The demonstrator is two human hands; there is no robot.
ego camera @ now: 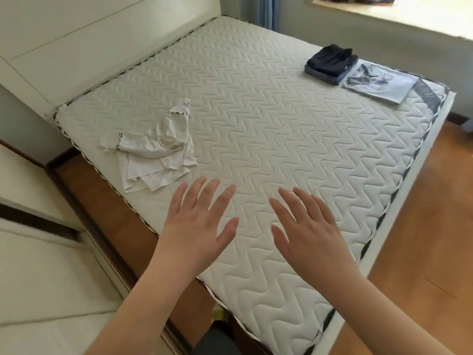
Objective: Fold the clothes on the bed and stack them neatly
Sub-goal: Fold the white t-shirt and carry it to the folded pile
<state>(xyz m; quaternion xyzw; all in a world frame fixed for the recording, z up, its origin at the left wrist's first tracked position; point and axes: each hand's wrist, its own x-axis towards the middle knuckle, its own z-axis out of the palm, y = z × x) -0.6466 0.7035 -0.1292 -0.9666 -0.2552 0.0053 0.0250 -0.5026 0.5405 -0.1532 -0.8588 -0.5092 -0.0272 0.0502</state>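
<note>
A crumpled white garment [156, 152] with black lettering lies unfolded near the left edge of the quilted mattress [268, 119]. At the far right corner sits a folded dark navy stack [330, 63], and beside it a folded light blue-grey shirt [378, 84]. My left hand [199, 221] and my right hand [307, 226] hover over the near part of the mattress, palms down, fingers spread, holding nothing. The white garment is just beyond and left of my left hand.
A white headboard [89, 55] runs along the left side. Wooden floor [422, 239] lies to the right of the bed, and a white cabinet [38, 252] stands at the near left. A window sill [384, 14] is at the top right.
</note>
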